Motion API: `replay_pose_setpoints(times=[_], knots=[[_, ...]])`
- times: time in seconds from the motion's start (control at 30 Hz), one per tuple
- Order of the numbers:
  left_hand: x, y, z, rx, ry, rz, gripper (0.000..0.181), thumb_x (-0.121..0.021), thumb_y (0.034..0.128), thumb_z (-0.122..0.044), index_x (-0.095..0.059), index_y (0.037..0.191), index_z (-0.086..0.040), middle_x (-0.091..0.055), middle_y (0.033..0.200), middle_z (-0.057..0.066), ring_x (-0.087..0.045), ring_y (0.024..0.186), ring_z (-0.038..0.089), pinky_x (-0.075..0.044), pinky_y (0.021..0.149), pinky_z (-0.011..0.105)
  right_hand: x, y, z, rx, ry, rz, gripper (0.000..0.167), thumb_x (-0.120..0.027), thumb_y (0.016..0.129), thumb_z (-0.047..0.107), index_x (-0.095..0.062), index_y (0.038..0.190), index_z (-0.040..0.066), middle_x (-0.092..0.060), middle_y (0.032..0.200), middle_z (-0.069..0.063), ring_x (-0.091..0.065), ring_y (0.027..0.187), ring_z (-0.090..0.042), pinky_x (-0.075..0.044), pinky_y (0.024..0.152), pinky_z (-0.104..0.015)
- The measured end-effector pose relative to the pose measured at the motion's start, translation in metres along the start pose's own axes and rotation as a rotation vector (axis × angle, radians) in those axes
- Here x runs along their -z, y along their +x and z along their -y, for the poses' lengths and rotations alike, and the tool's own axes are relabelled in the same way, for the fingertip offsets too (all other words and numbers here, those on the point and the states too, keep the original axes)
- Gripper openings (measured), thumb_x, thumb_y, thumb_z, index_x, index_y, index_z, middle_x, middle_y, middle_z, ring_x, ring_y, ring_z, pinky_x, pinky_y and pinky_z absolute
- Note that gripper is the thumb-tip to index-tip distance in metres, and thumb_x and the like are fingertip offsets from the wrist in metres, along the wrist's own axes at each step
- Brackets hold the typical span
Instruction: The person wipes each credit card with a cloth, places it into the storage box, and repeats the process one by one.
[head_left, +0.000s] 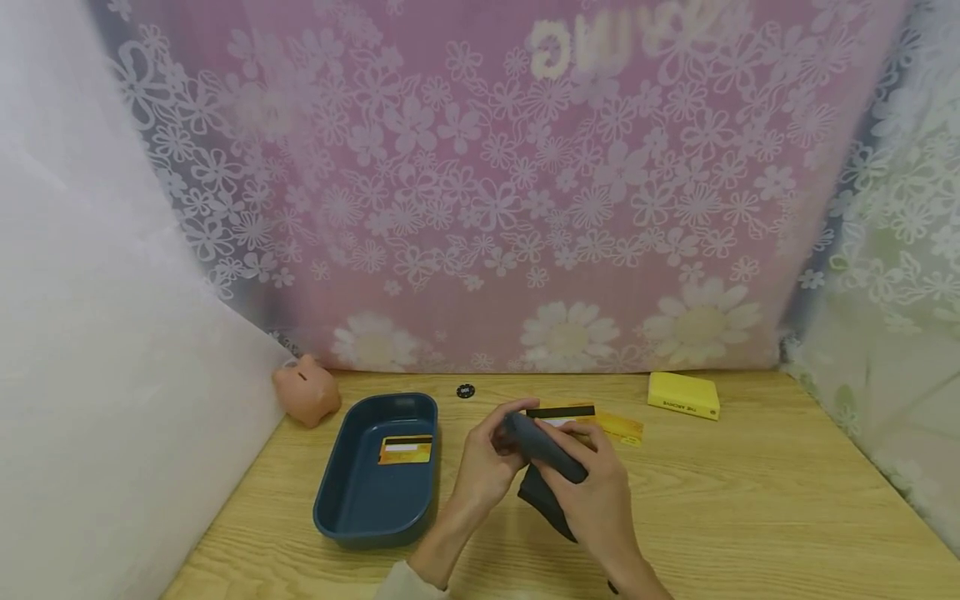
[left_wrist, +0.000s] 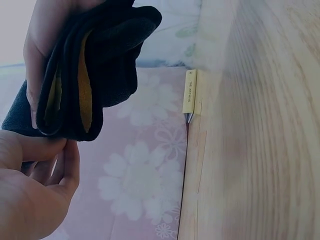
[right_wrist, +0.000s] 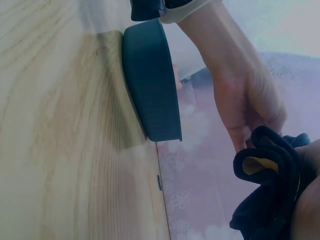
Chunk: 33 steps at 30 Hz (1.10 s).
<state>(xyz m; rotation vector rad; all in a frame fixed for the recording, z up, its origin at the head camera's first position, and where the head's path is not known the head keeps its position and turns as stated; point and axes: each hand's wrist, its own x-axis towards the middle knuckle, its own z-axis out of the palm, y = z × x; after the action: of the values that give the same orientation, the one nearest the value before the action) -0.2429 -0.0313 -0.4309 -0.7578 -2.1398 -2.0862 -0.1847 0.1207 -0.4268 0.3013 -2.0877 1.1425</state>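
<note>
dark blue cloth (head_left: 551,450), folded, yellow lining (left_wrist: 85,95) showing; held above tabletop (head_left: 765,500). left hand (head_left: 483,467) pinching one end, right hand (head_left: 602,483) clamped round other, presumably steadying loose folds. blue tray (head_left: 367,502) at left, containing card (head_left: 406,456). behind: striped card (head_left: 561,412), yellow card (head_left: 622,428), partly blocked by hands. farther: pink piggy bank (head_left: 307,394), black chip (head_left: 466,391), yellow book (head_left: 683,393).

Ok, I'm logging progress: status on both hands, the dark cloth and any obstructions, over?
Left hand and right hand both gripping dark folded cloth. Cloth raised off table, yellow-orange showing inside. Cards just beyond, apparently not blocking.
</note>
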Motion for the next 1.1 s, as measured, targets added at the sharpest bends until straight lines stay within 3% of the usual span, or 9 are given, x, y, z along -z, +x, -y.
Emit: replay_pose_setpoints(times=[0.2, 0.4, 0.53, 0.73, 0.93, 1.1], knots=[[0.0, 0.0, -0.001, -0.002, -0.021, -0.044, 0.056, -0.075, 0.0907, 0.007, -0.066, 0.139, -0.02, -0.076, 0.118, 0.011, -0.075, 0.1, 0.022, -0.062, 0.088, 0.031, 0.008, 0.007, -0.008, -0.014, -0.002, -0.024, 0.056, -0.091, 0.077, -0.002, -0.078, 0.127, 0.021, -0.063, 0.119, -0.007, -0.067, 0.103, -0.029, -0.063, 0.079, -0.035], [0.003, 0.0, -0.004, 0.021, -0.016, -0.111, 0.057, -0.077, 0.0875, 0.007, -0.068, 0.136, -0.021, -0.077, 0.117, 0.012, -0.074, 0.099, 0.026, -0.062, 0.086, 0.029, 0.018, 0.015, -0.021, -0.091, 0.012, -0.063, 0.053, -0.09, 0.08, 0.001, -0.078, 0.127, 0.02, -0.062, 0.118, -0.008, -0.066, 0.1, -0.026, -0.054, 0.079, -0.013], [0.005, 0.0, -0.006, 0.054, -0.028, -0.129, 0.056, -0.077, 0.0883, 0.007, -0.069, 0.135, -0.022, -0.077, 0.116, 0.012, -0.073, 0.099, 0.026, -0.061, 0.086, 0.029, 0.025, 0.019, -0.03, -0.161, 0.004, -0.096, 0.048, -0.089, 0.081, 0.003, -0.078, 0.126, 0.019, -0.063, 0.118, -0.007, -0.065, 0.1, -0.023, -0.046, 0.079, -0.004], [0.009, 0.001, -0.008, 0.103, -0.051, -0.171, 0.055, -0.076, 0.0878, 0.009, -0.071, 0.133, -0.022, -0.077, 0.114, 0.012, -0.071, 0.1, 0.025, -0.061, 0.085, 0.029, 0.039, 0.026, -0.04, -0.207, -0.041, -0.156, 0.043, -0.088, 0.083, 0.004, -0.079, 0.123, 0.014, -0.064, 0.118, -0.012, -0.065, 0.1, -0.03, -0.04, 0.077, -0.001], [0.011, 0.002, -0.01, 0.092, -0.05, -0.184, 0.054, -0.076, 0.0876, 0.01, -0.071, 0.135, -0.017, -0.076, 0.116, 0.012, -0.069, 0.102, 0.025, -0.06, 0.085, 0.027, 0.047, 0.032, -0.043, -0.247, -0.045, -0.179, 0.044, -0.088, 0.084, 0.007, -0.079, 0.125, 0.019, -0.065, 0.119, -0.005, -0.059, 0.101, -0.014, -0.043, 0.078, -0.006], [0.011, 0.003, -0.008, 0.085, -0.044, -0.171, 0.056, -0.076, 0.087, 0.011, -0.07, 0.136, -0.016, -0.077, 0.115, 0.011, -0.069, 0.101, 0.024, -0.061, 0.085, 0.027, 0.043, 0.03, -0.039, -0.23, 0.021, -0.137, 0.045, -0.088, 0.084, 0.008, -0.078, 0.126, 0.021, -0.064, 0.119, 0.001, -0.055, 0.1, -0.004, -0.046, 0.08, -0.008]])
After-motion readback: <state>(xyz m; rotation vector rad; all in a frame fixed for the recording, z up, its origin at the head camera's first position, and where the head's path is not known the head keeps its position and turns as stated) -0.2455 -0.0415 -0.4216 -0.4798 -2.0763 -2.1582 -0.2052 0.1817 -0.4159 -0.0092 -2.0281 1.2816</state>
